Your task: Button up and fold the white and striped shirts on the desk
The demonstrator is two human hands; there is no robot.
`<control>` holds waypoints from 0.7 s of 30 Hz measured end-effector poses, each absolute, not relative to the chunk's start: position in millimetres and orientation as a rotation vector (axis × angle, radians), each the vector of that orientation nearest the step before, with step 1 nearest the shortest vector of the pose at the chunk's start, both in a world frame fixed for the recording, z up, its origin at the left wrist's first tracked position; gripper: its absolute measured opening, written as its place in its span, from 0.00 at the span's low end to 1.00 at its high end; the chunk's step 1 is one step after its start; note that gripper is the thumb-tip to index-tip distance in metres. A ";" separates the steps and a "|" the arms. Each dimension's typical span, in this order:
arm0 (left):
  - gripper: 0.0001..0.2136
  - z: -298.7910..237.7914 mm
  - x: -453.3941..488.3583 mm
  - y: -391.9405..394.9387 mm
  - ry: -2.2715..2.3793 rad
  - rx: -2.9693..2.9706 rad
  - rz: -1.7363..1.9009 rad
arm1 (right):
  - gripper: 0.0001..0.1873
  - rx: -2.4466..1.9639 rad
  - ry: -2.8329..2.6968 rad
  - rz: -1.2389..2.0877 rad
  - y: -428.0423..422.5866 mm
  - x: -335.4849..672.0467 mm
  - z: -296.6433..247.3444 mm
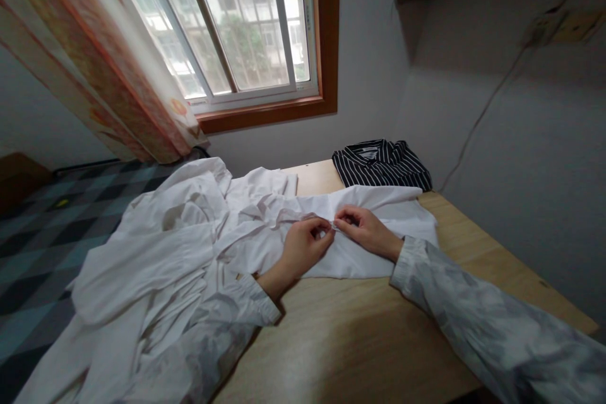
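A white garment (369, 259), which looks like a shirt, is spread over the wooden table, with its wrinkled part running off to the left. My left hand (307, 243) is closed in a pinch on the white cloth near the garment's middle. Close beside it, my right hand (367, 229) pinches the same cloth, the fingertips of both hands almost meeting. Whatever small part of the garment lies between the fingertips, such as a button, is too small to make out.
A folded black-and-white striped shirt (382, 164) lies at the table's (303, 353) back corner by the wall. More white cloth (156, 246) is heaped at the left, over a checked bedspread (33, 246). A curtain (108, 63) hangs beside the window (237, 25); a cable (483, 113) runs down the right wall.
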State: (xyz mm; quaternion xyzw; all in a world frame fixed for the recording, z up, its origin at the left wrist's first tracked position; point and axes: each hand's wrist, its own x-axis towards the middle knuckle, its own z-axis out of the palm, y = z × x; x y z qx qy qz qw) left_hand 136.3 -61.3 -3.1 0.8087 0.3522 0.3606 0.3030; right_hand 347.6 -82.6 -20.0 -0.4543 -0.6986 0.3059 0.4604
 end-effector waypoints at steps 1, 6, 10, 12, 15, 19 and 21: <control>0.04 -3.2 136.1 -62.0 0.907 2.144 0.947 | 0.09 -1.127 -1.716 0.728 -82.3 346.8 -20.3; 0.05 -5.2 135.1 -63.8 0.892 2.143 0.911 | 0.10 -1.212 -1.666 0.545 -77.4 350.2 -20.3; 0.05 -2.7 134.6 -62.4 0.893 2.160 1.038 | 0.13 -1.281 -1.521 0.445 -76.8 371.0 -14.1; 0.06 -1.4 134.3 -62.0 0.868 2.164 1.058 | 0.13 -1.283 -1.570 0.421 -81.9 384.4 -9.1; 0.06 -1.6 133.6 -62.2 0.903 2.129 1.014 | 0.10 -1.250 -1.833 0.381 -95.1 401.2 -2.5; 0.05 -2.0 133.2 -63.8 1.014 2.137 1.021 | 0.06 -1.259 -2.034 0.350 -106.9 411.0 -0.7; 0.05 -1.5 133.3 -64.6 1.037 2.148 1.030 | 0.06 -1.273 -2.040 0.340 -107.1 410.2 -2.3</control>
